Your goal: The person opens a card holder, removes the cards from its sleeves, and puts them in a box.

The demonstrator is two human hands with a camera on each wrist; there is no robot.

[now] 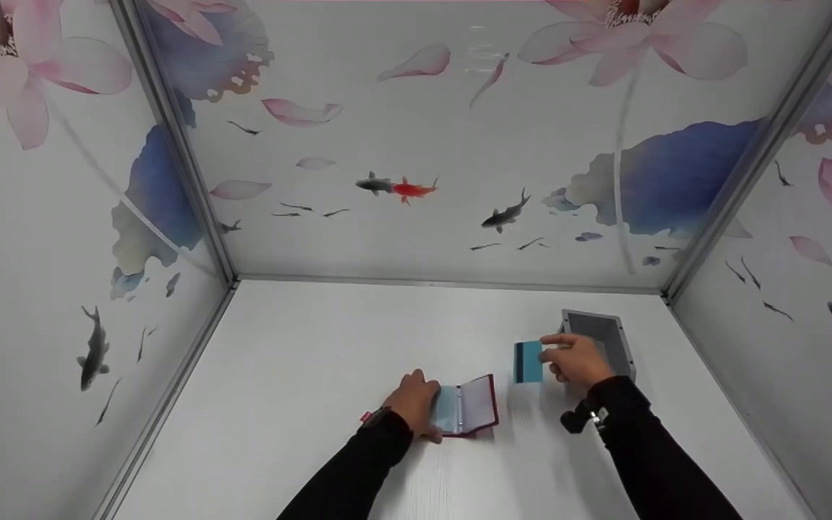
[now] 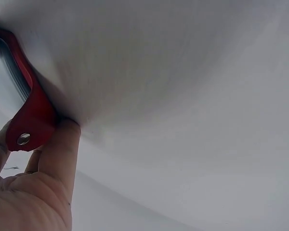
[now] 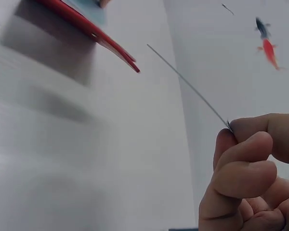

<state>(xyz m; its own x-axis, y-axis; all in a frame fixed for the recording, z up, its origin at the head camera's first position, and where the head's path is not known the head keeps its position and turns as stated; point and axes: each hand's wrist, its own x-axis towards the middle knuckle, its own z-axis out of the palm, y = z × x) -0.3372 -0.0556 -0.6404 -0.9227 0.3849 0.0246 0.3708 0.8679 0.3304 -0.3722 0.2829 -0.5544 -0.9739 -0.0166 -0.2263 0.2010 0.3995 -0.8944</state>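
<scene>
A red card holder lies spread open on the white table, with clear sleeves and a light blue page on its left side. My left hand grips its left edge. In the left wrist view the red cover's strap with a metal snap shows between my fingers. To the right of the holder, my right hand pinches a blue card with a dark stripe by its right edge. Edge-on in the right wrist view, the card looks like a thin line above the table, apart from the holder.
Behind my right hand stands a grey open box, partly hidden by the hand. White panels with painted flowers and fish enclose the white table at the back and both sides. Metal strips run along the panel edges.
</scene>
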